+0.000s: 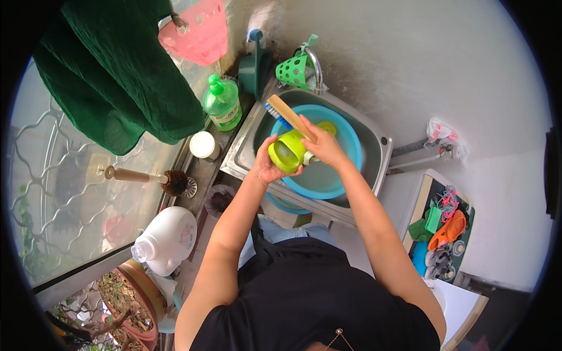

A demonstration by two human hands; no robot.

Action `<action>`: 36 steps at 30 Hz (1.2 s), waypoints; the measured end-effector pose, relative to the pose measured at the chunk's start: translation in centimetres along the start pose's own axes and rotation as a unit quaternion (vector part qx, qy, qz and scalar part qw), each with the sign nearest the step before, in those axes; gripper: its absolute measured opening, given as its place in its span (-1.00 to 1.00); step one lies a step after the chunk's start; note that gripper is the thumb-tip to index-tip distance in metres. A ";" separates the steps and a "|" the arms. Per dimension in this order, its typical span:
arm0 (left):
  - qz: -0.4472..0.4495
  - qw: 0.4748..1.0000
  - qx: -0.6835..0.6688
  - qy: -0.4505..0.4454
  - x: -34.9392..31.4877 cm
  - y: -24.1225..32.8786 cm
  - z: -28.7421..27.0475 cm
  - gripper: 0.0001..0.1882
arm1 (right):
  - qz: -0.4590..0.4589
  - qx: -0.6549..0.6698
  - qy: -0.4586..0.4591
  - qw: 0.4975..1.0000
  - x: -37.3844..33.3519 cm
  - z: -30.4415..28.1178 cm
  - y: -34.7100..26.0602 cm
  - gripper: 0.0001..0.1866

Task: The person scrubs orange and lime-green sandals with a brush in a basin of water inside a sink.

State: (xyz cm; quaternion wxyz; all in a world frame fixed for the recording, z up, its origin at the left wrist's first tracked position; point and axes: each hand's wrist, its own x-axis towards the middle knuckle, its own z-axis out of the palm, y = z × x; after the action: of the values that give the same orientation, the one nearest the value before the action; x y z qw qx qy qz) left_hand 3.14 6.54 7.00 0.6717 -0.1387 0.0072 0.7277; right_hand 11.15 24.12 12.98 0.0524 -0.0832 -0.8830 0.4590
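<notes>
My left hand (268, 167) is closed around a lime-green slipper (282, 155) with suds in its opening, held over the near left rim of a blue basin (353, 140). In my right hand (326, 147) is a wooden scrub brush (288, 112) with blue and white bristles, its head pointing up and left above the slipper. The basin holds cloudy water and sits in a steel sink (379, 158). Another lime-green piece (328, 127) shows in the basin behind my right hand; its shape is mostly hidden.
A curved tap (317, 67) with a green perforated basket (293, 71) rises behind the sink. Along the left ledge stand a green pump bottle (224, 108), a white tub (204, 146), a round brush (174, 183) and a white jug (170, 240). Orange slippers (448, 229) lie at right.
</notes>
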 end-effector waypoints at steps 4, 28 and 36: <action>0.020 0.995 -0.063 0.081 3.4 -1.8 1.6 -0.32 | -0.002 -0.184 0.172 0.968 -5.0 -2.5 0.7 -0.40; 0.247 0.945 -0.003 0.213 13.6 -6.5 -0.9 -0.40 | -0.115 -0.309 0.107 0.938 -10.9 -3.7 2.5 -0.50; 0.309 0.923 0.016 0.229 13.1 -7.7 0.4 -0.47 | -0.108 -0.297 0.101 0.943 -12.0 -4.4 0.7 -0.48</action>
State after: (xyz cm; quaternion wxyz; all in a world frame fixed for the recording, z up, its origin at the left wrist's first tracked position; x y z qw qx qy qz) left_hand 9.81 20.12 6.01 0.3955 -0.2819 0.2149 0.8473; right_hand 23.73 25.68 14.75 0.1631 -0.0448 -0.9731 0.1563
